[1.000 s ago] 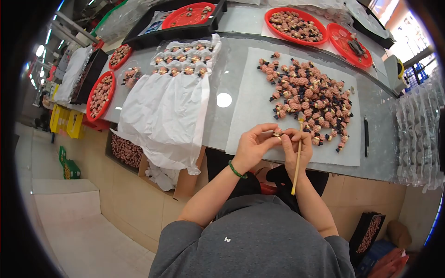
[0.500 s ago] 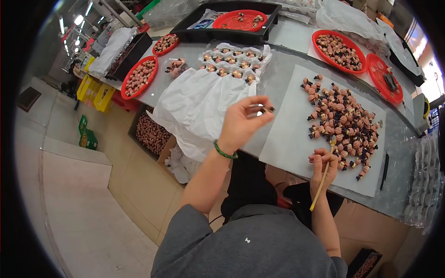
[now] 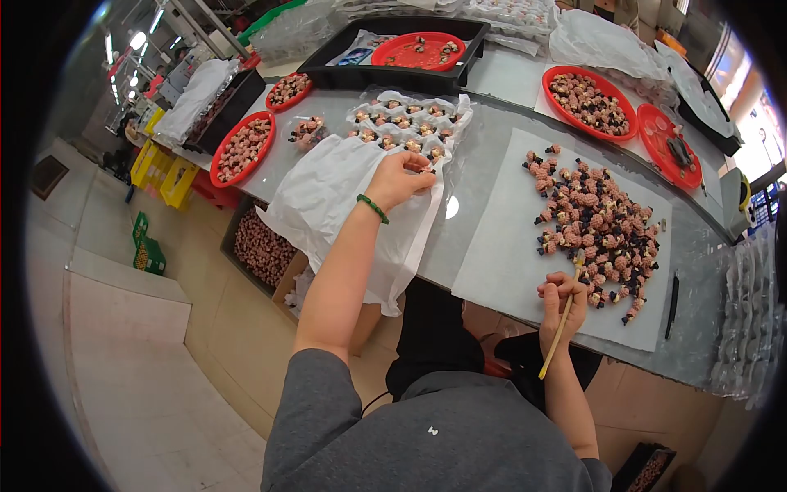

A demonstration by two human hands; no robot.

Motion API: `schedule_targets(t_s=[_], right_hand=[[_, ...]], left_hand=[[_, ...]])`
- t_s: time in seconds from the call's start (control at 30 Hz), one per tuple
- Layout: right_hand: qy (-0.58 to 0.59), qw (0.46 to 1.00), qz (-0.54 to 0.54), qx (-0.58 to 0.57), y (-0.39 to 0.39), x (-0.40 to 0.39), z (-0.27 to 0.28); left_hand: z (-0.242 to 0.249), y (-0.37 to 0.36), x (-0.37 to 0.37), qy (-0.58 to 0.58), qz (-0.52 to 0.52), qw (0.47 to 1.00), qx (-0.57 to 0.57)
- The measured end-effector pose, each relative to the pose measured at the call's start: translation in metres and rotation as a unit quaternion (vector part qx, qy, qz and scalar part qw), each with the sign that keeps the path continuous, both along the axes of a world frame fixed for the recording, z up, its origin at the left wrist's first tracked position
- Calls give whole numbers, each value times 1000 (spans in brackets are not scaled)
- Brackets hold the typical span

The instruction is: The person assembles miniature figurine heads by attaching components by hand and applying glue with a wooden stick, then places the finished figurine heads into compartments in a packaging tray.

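Note:
My left hand (image 3: pixel 392 182), with a green bracelet at the wrist, is closed on a small figurine (image 3: pixel 427 170), mostly covered by the fingers. It is at the near edge of a tray (image 3: pixel 459 111) holding rows of small pink-and-dark figurines, with white paper (image 3: pixel 328 193) lying under the hand. In my right hand (image 3: pixel 566 299) is a thin yellow-handled brush (image 3: pixel 556 346), its tip pointing toward a heap of pink figurines with dark ends (image 3: pixel 598 221). That heap lies on a white sheet (image 3: pixel 492 238).
Red bowls of figurines (image 3: pixel 244 148) stand at the left, and another red bowl (image 3: pixel 590 102) is at the back right. A black tray (image 3: pixel 344 78) carries a red plate (image 3: pixel 418 51). A black pen-like stick (image 3: pixel 673 307) lies by clear plastic trays (image 3: pixel 742 320) on the right.
My left hand has moved left and away from me, from above the table to the near edge of the figurine tray. My right hand keeps the brush in almost the same place.

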State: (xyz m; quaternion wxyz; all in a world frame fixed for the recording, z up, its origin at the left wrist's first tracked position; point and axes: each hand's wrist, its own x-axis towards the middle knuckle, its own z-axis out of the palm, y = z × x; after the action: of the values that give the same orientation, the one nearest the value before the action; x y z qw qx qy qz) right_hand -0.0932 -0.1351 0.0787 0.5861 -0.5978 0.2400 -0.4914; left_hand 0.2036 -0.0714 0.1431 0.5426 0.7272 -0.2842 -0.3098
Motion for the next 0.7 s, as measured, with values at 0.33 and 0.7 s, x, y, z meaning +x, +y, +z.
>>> schedule_targets(t_s=[0.33, 0.7], right_hand=[[2, 1000, 1, -9, 0, -1, -3], [8, 1000, 3, -3, 1, -1, -3]], left_hand=[[-13, -12, 14, -125, -1, 990, 62], [-16, -8, -7, -313, 40, 945, 82]])
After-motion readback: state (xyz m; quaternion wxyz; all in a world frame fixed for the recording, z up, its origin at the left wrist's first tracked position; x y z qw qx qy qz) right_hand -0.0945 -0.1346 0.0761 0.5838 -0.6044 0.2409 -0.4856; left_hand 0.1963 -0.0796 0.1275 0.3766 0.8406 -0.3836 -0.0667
